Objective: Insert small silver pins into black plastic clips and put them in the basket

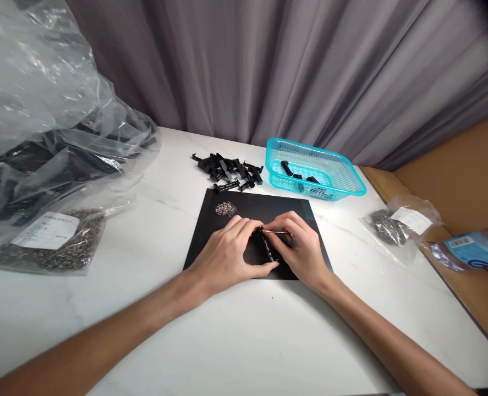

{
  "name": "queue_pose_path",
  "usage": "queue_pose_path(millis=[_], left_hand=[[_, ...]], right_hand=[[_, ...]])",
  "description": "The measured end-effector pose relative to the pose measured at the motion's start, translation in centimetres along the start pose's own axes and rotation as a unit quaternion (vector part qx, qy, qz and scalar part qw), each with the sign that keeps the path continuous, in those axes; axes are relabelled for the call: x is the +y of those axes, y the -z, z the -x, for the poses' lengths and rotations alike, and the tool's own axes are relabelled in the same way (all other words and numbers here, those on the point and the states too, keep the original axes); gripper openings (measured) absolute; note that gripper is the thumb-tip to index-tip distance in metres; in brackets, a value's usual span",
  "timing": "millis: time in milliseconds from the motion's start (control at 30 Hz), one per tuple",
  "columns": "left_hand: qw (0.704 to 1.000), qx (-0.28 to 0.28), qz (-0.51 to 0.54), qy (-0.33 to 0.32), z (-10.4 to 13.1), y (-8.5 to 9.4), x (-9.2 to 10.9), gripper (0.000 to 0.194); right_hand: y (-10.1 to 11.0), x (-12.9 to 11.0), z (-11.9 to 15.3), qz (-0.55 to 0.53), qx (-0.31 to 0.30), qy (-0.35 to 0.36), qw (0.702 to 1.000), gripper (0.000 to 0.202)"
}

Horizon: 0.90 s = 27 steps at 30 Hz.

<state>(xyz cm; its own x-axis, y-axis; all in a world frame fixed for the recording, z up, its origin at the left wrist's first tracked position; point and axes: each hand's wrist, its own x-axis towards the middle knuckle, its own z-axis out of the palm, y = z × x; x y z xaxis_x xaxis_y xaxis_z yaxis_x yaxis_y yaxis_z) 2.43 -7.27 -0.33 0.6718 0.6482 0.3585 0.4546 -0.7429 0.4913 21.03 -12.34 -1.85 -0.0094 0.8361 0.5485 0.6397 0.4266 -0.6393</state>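
Note:
A narrow black part (266,246) is over the black mat (301,212), gripped at both ends between the thumb and fingers of my left hand (226,250). My right hand (299,246) pinches a thin metallic tool (277,231), whose tip is at the far end of the black part. What the tip touches is too small to make out. Small metal pieces (226,208) lie in a little pile on the mat, beyond my left hand. Behind the mat several black parts (229,169) are heaped on the white table (169,181).
A blue basket (353,184) with several black parts stands at the back right. Large clear plastic bags (54,110) and a bag of metal pieces (70,242) are on the left. Another small bag (392,226) and a blue-labelled packet (469,249) lie on the right.

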Motion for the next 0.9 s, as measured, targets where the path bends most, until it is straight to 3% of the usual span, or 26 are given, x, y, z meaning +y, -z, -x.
queue_pose_path(millis=[333, 667, 900], left_hand=[[1.0, -0.006, -0.009, -0.018, -0.07, -0.09, -0.21, 0.046], [1.0, -0.014, -0.009, -0.022, -0.18, -0.09, -0.25, 0.044], [1.0, -0.013, -0.006, -0.011, -0.28, -0.1, -0.25, 0.046]], right_hand=[[-0.28, -0.07, 0.07, 0.086, 0.004, 0.036, 0.996, 0.014], [0.44, 0.11, 0.07, 0.152, -0.073, 0.067, 0.983, 0.026], [0.21, -0.7, -0.17, 0.176, -0.039, 0.044, 0.983, 0.015]])
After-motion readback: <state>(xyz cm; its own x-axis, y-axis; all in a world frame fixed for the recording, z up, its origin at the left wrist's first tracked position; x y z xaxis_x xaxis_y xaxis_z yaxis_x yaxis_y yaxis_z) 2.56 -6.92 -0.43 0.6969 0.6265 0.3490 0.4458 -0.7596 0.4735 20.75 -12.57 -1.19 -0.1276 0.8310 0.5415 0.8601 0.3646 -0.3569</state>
